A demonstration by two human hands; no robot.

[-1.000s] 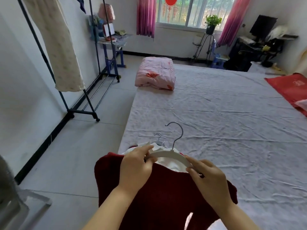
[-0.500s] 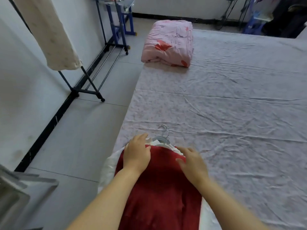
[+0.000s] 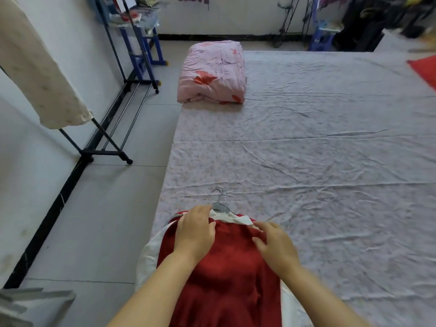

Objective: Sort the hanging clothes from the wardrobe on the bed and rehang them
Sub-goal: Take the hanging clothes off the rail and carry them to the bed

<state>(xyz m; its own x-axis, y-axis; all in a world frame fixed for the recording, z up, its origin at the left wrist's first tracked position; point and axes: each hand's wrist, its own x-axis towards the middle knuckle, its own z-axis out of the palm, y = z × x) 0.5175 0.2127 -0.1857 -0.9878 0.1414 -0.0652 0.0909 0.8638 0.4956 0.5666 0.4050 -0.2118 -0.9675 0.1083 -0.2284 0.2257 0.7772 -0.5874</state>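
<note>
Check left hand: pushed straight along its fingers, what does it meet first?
Likely the metal hanger hooks, just past the fingertips of the left hand on the red garment. Next beyond them is bare bed sheet; depth unclear.

The left hand [image 3: 194, 230] and right hand [image 3: 274, 246] were bare, and both forearms [image 3: 162, 282] were bare as far as visible

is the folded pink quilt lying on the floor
No, the folded pink quilt lies on the bed, at its far left corner.
</note>
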